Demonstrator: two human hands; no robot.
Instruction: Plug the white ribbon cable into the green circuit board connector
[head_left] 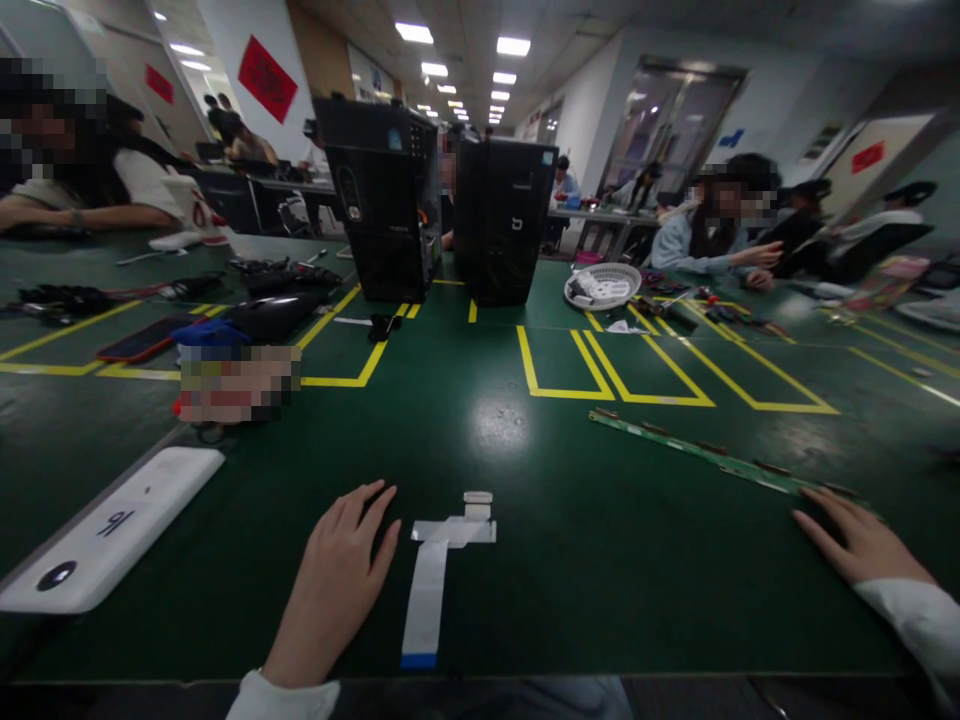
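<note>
My left hand (337,580) lies flat on the green table (480,420), fingers stretched out and holding nothing. Just right of it lies a white flat ribbon cable (439,575) with a blue end near the table's front edge. My right hand (855,540) rests palm down at the right, fingers extended, its fingertips touching the near end of a long thin green circuit strip (697,455) that runs diagonally away to the left.
A white oblong device (112,540) lies at the left. Two black computer cases (390,200) stand at the back centre, a white basket (604,285) beside them. Yellow tape outlines mark the table. Tools and cables clutter the far left. Other people sit around the tables.
</note>
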